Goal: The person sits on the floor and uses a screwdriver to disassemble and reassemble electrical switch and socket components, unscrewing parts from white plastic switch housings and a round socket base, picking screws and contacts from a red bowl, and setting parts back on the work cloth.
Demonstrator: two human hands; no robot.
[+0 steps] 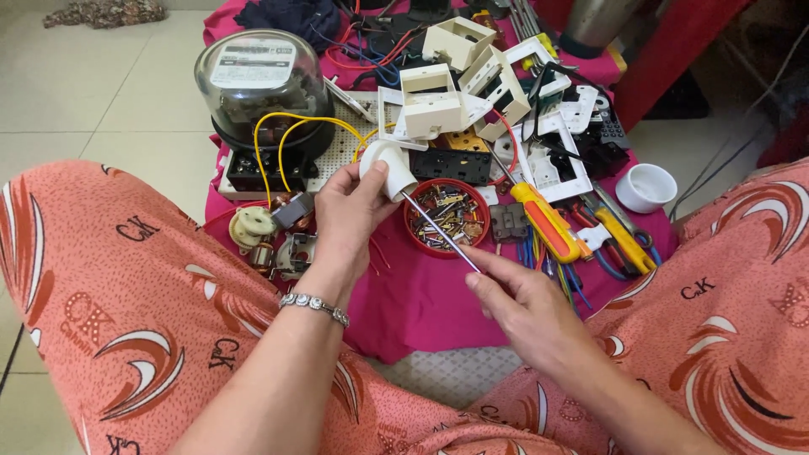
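screwdriver (440,231) handle hidden in right hand (527,307) — tip inside white socket (390,168).

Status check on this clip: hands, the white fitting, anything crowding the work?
Left hand grips white fitting. Right hand holds thin metal shaft, tip at fitting. Red bowl of metal bits directly beneath.

White lamp holder (389,167) held up, tilted; thin metal screwdriver shaft (440,232) inserted into its underside.

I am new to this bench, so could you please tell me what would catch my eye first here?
At centre, the left hand holds a white plastic fitting while the right hand pushes a thin metal screwdriver shaft into it. Behind, at upper left, stands a glass-domed electricity meter with yellow wires. A red bowl of small metal parts sits on the pink cloth.
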